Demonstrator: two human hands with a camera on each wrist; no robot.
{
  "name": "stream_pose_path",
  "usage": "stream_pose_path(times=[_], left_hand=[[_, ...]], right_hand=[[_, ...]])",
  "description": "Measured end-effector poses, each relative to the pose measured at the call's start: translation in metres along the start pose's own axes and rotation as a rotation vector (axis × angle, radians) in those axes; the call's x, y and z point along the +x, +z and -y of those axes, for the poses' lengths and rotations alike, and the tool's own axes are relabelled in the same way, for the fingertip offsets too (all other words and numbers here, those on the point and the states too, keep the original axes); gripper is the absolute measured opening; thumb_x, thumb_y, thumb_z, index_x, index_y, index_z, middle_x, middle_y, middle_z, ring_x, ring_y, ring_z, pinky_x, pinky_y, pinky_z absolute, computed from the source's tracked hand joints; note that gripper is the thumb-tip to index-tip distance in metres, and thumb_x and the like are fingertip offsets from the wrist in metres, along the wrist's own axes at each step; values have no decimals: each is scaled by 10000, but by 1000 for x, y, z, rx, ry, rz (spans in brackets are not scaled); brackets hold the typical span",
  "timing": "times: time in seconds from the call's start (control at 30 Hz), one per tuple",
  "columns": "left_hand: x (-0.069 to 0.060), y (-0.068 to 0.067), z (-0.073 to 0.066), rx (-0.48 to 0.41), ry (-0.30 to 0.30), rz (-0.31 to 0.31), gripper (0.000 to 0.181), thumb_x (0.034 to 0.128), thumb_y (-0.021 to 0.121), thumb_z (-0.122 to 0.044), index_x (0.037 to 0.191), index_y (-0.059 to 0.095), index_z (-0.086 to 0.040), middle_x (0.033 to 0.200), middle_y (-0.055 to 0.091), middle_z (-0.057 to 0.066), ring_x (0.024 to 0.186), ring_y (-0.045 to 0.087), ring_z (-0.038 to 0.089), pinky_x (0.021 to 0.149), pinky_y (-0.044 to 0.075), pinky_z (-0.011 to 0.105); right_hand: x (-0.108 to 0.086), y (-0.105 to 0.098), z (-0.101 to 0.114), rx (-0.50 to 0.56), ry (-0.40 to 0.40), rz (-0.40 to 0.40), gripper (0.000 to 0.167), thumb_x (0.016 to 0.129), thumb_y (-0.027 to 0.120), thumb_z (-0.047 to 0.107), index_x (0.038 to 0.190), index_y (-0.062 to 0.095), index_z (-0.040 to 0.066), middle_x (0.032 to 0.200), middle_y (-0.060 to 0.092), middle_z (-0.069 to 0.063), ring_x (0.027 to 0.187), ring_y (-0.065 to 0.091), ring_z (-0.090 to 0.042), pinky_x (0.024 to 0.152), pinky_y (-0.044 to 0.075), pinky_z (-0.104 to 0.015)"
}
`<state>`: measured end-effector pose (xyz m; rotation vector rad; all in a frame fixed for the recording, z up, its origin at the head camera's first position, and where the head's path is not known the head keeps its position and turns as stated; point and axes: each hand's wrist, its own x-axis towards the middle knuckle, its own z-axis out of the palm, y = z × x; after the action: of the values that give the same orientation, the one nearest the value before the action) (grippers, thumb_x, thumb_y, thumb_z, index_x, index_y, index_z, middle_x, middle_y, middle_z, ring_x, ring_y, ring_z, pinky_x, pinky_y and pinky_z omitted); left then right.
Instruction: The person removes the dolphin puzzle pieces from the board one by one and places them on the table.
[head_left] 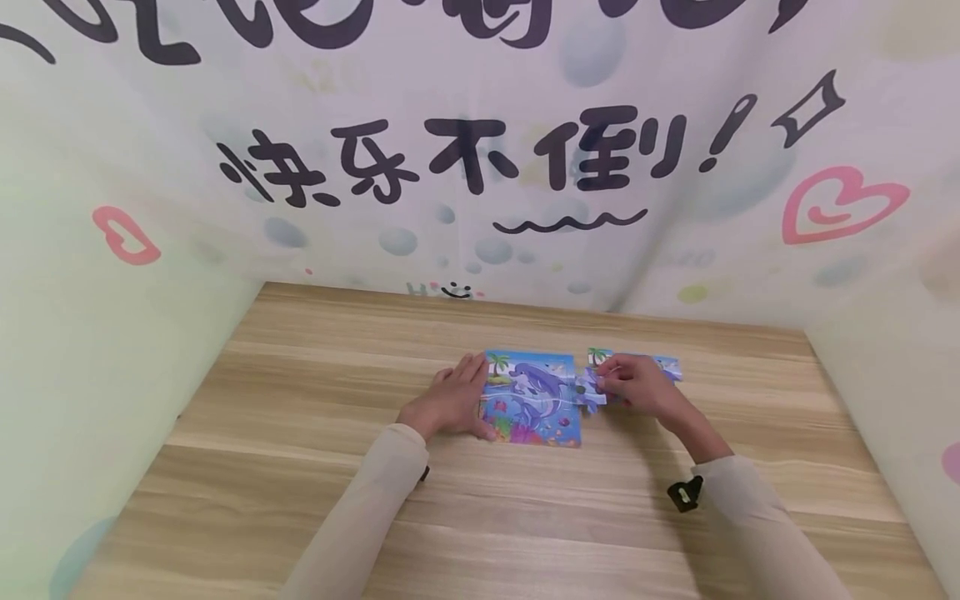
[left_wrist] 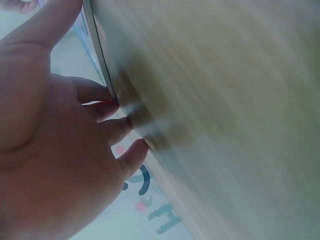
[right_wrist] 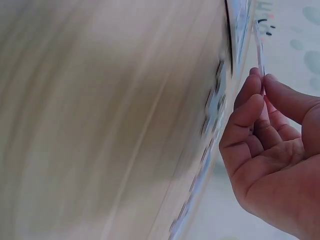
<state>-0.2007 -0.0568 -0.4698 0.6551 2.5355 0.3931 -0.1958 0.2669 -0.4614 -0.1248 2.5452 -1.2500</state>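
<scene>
A square dolphin picture board (head_left: 536, 400) lies on the wooden table. My left hand (head_left: 452, 398) rests along its left edge, thumb at the lower left corner; in the left wrist view the left hand (left_wrist: 65, 130) has its fingertips against the board's edge and the tabletop. Between thumb and fingers my right hand (head_left: 641, 385) pinches a purple and blue puzzle piece (head_left: 590, 390) by the board's right edge. The right wrist view shows the right hand (right_wrist: 280, 145) holding that thin piece (right_wrist: 260, 50) edge-on, raised off the table. Whether it touches the board I cannot tell.
More puzzle pieces (head_left: 667, 367) lie behind and right of my right hand, one with a palm tree (head_left: 597, 356). The wooden table (head_left: 480, 517) meets a printed cloth wall (head_left: 450, 250) at the back, with pale walls at both sides.
</scene>
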Motion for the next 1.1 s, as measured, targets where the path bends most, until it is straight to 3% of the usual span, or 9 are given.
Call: stream_pose_path(times=[0.57,0.97,1.1], left_hand=[[-2,-3,-2,-17,-11,13,1153,804,772,-514,1594,74,-47,1678,-3,93,1545,-44,256,1231,74,494],[-2,-1,0,-12,-4,13,1160,806,764,-526,1594,58,-49,1677,-15,93,1544,-48,261,1227,75,500],[-2,-1,-1,-17,-5,11,1160,805,767,-524,1594,63,-48,1678,-10,95,1545,-41,266,1226,76,499]], right_hand=[[-20,-39,-35,-6,82,-16,250,937,678,123,1111,625,-49,884,668,-71,698,546,-124,588,492,-279],[-24,-49,-50,11,126,-27,282,951,655,100,1148,608,-96,879,670,-70,697,555,-100,583,502,-266],[-21,-48,-52,-55,113,-41,233,948,657,98,1116,626,-61,906,660,-89,731,543,-137,587,486,-267]])
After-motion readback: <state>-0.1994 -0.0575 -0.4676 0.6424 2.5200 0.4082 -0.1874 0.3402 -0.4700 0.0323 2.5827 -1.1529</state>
